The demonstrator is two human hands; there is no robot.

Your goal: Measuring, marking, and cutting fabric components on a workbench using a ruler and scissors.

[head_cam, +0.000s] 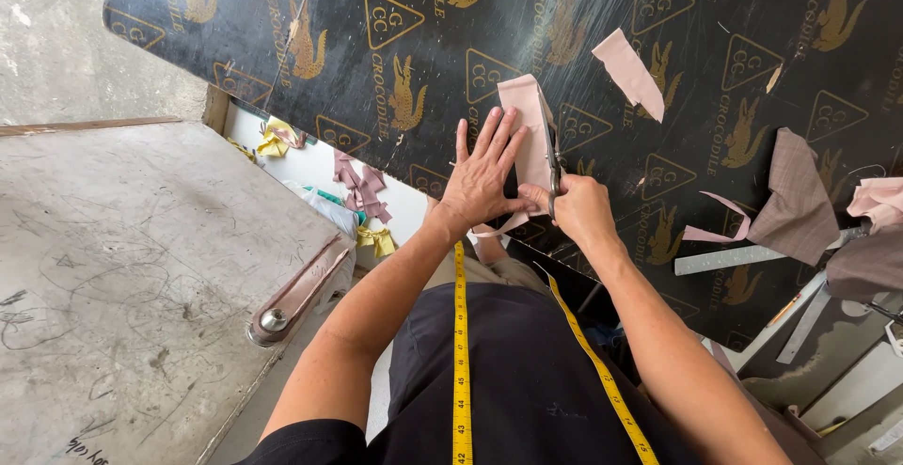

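Fabric [523, 136] under left grip [482, 175], beside scissors [555, 162].

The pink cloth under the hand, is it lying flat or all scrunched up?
Flat. The pink cloth lies spread on the black table, pressed down by the left hand while the right hand works scissors along its edge.

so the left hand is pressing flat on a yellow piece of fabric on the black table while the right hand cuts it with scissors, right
Not quite: the piece of fabric is pale pink, not yellow. The head view shows the left hand pressing flat on it on the black table while the right hand cuts it with scissors. The yellow thing is the measuring tape hanging around the person's neck.
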